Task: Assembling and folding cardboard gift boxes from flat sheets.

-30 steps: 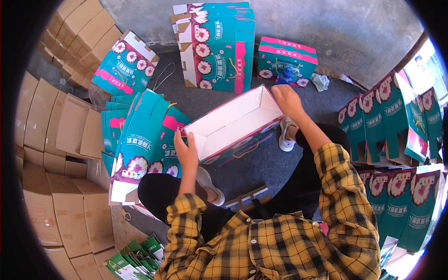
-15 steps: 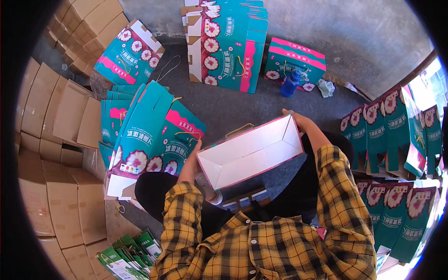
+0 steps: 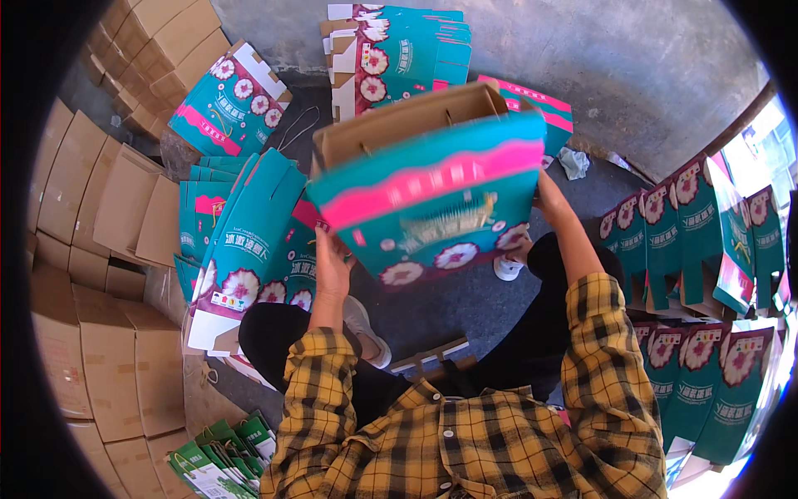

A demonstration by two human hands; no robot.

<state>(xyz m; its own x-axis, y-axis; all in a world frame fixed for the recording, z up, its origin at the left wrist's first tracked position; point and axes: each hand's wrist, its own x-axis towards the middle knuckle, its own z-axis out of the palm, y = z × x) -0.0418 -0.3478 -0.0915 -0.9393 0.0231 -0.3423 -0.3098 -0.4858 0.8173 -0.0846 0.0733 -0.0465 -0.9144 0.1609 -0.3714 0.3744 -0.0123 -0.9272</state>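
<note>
A teal gift box (image 3: 432, 200) with a pink wavy band and pictures of round flowers is held up in front of me, slightly blurred. It is tilted, and its open far side shows brown cardboard inside. My left hand (image 3: 332, 270) grips its left edge near the lower corner. My right hand (image 3: 544, 198) holds the right edge, its fingers partly behind the box. Left of my left hand, flattened teal cartons (image 3: 249, 241) lean in a stack.
More flat teal cartons (image 3: 416, 58) and a finished box (image 3: 553, 108) stand by the wall. Brown cardboard boxes (image 3: 108, 349) pile up on the left. Rows of teal boxes (image 3: 698, 233) line the right. Green bags (image 3: 220, 457) lie lower left. Crumpled paper (image 3: 573, 162) is on the floor.
The box has been lifted away from my lap and turned: its white interior faced me before, and its printed teal side faces me now. Both hands moved with it.
</note>
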